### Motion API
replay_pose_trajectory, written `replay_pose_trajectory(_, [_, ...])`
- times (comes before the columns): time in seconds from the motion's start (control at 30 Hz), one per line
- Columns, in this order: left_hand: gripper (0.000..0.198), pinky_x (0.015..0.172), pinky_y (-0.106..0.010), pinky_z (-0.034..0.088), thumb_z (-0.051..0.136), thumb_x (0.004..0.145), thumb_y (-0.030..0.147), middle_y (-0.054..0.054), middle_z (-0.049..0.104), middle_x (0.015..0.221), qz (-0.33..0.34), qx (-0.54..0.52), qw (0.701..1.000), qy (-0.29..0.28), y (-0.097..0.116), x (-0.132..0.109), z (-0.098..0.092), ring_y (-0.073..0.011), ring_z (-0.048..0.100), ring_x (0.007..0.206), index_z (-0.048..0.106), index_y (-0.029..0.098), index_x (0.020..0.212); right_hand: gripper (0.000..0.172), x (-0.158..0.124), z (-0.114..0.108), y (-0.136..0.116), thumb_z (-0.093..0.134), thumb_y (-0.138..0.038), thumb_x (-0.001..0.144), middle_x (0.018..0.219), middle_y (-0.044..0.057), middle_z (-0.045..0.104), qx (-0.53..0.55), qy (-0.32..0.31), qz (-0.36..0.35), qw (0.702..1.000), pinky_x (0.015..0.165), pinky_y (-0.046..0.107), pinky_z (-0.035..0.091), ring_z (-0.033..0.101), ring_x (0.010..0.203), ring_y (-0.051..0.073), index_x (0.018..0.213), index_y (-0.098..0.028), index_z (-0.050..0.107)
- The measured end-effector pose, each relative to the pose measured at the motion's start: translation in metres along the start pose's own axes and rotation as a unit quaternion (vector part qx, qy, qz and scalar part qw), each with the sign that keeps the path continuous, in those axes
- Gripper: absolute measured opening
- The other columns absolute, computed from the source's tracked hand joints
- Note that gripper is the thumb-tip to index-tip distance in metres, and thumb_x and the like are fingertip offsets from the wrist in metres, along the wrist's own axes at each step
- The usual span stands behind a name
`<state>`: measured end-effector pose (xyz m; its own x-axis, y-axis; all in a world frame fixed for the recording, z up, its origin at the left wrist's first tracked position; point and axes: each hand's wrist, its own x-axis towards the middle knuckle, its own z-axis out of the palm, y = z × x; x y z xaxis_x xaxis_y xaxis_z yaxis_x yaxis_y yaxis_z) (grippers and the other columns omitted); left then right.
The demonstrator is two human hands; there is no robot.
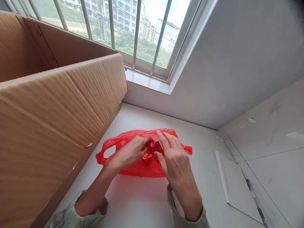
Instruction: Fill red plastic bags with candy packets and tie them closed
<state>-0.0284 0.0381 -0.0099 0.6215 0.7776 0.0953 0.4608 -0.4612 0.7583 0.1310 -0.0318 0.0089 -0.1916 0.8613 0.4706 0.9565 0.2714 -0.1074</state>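
Notebook (234,186) (pen (256,202) alongside), cardboard box (52,133).

1. Left hand (133,150) and right hand (177,158) have their fingers about shiny red foil (147,158), amid a red plastic bag (140,170)
2. A big cardboard box (54,126) stands to the left
3. By the tiled wall (270,136), a notebook (234,183) and pen (256,201)

Left hand (133,150) was angled toward 2 o'clock, fingers bent, while the right hand (176,156) pointed roughly at 11, thumb kinda apart from its fingers.
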Motion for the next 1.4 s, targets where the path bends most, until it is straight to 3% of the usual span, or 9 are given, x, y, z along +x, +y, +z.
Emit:
replay_pose_trajectory(0.17, [0.023, 0.06, -0.026, 0.036, 0.034, 0.083, 0.006, 0.003, 0.061, 0.07, -0.012, 0.004, 0.997, -0.08, 0.006, 0.0, -0.01, -0.013, 0.052, 0.063, 0.05, 0.019, 0.074, 0.022, 0.003, 0.0, 0.006, 0.061, -0.013, 0.088, 0.1, 0.003, 0.074, 0.146, -0.128, 0.108, 0.975, 0.07, 0.03, 0.053, 0.069, 0.088, 0.02, 0.105, -0.024, 0.069])
replay_pose_trajectory(0.27, [0.02, 0.066, -0.026, 0.038, 0.041, 0.085, 0.011, 0.001, 0.066, 0.083, 0.0, -0.003, 0.994, -0.112, 0.005, -0.004, -0.017, -0.0153, 0.057, 0.075, 0.06, 0.019, 0.087, 0.013, 0.005, -0.003, 0.01, 0.058, -0.021, 0.092, 0.088, -0.001, 0.075, 0.241, -0.139, 0.155, 0.948, 0.073, 0.027, 0.05, 0.068, 0.079, 0.017, 0.093, -0.024, 0.07])
replay_pose_trajectory(0.37, [0.02, 0.069, -0.025, 0.038, 0.063, 0.08, 0.022, 0.0, 0.067, 0.092, 0.003, -0.023, 0.993, -0.119, 0.003, -0.006, -0.019, -0.0188, 0.059, 0.087, 0.063, 0.02, 0.099, 0.015, 0.007, -0.005, 0.014, 0.056, -0.022, 0.091, 0.082, -0.002, 0.074, 0.285, -0.146, 0.181, 0.93, 0.07, 0.026, 0.047, 0.066, 0.072, 0.016, 0.086, -0.024, 0.069])
replay_pose_trajectory(0.57, [0.013, 0.058, -0.023, 0.036, 0.07, 0.078, 0.027, 0.005, 0.062, 0.069, -0.039, -0.132, 0.986, -0.096, 0.003, 0.005, -0.004, -0.0125, 0.056, 0.066, 0.061, 0.017, 0.078, 0.023, 0.006, -0.003, 0.018, 0.053, -0.029, 0.09, 0.067, -0.002, 0.066, 0.307, -0.156, 0.2, 0.917, 0.059, 0.025, 0.037, 0.051, 0.057, 0.013, 0.072, -0.023, 0.065])
replay_pose_trajectory(0.7, [0.026, 0.052, -0.024, 0.027, 0.072, 0.076, 0.025, 0.007, 0.049, 0.055, -0.048, -0.143, 0.985, -0.082, 0.005, 0.006, -0.003, -0.0094, 0.044, 0.057, 0.052, 0.017, 0.061, 0.03, 0.007, -0.004, 0.025, 0.056, -0.034, 0.088, 0.057, -0.003, 0.051, 0.319, -0.159, 0.22, 0.908, 0.054, 0.024, 0.031, 0.04, 0.055, 0.012, 0.061, -0.021, 0.056])
replay_pose_trajectory(0.93, [0.01, 0.055, -0.021, 0.035, 0.07, 0.077, 0.023, 0.006, 0.059, 0.065, -0.05, -0.236, 0.966, -0.096, 0.007, 0.003, -0.008, -0.0115, 0.056, 0.063, 0.062, 0.018, 0.077, 0.03, 0.008, -0.006, 0.026, 0.056, -0.038, 0.087, 0.058, -0.003, 0.049, 0.327, -0.139, 0.233, 0.905, 0.055, 0.024, 0.032, 0.04, 0.055, 0.011, 0.062, -0.02, 0.057])
replay_pose_trajectory(1.17, [0.012, 0.053, -0.022, 0.029, 0.074, 0.074, 0.024, 0.008, 0.048, 0.061, -0.048, -0.226, 0.968, -0.098, 0.006, 0.002, -0.008, -0.0094, 0.044, 0.059, 0.065, 0.017, 0.077, 0.031, 0.008, -0.007, 0.027, 0.056, -0.034, 0.087, 0.055, -0.004, 0.049, 0.327, -0.135, 0.219, 0.909, 0.053, 0.023, 0.032, 0.041, 0.053, 0.011, 0.059, -0.02, 0.054])
replay_pose_trajectory(1.27, [0.01, 0.054, -0.022, 0.029, 0.072, 0.072, 0.022, 0.007, 0.051, 0.062, -0.051, -0.22, 0.969, -0.097, 0.007, 0.002, -0.009, -0.0101, 0.045, 0.059, 0.067, 0.018, 0.08, 0.028, 0.008, -0.009, 0.027, 0.055, -0.034, 0.088, 0.059, -0.002, 0.057, 0.332, -0.141, 0.218, 0.907, 0.054, 0.023, 0.036, 0.049, 0.056, 0.012, 0.064, -0.02, 0.061])
replay_pose_trajectory(1.4, [0.011, 0.054, -0.023, 0.029, 0.068, 0.07, 0.018, 0.006, 0.058, 0.064, -0.056, -0.186, 0.976, -0.099, 0.007, 0.002, -0.009, -0.0107, 0.046, 0.061, 0.068, 0.019, 0.081, 0.013, 0.009, -0.01, 0.026, 0.063, -0.031, 0.084, 0.08, 0.0, 0.072, 0.392, -0.169, 0.225, 0.876, 0.063, 0.024, 0.047, 0.065, 0.071, 0.015, 0.089, -0.022, 0.071])
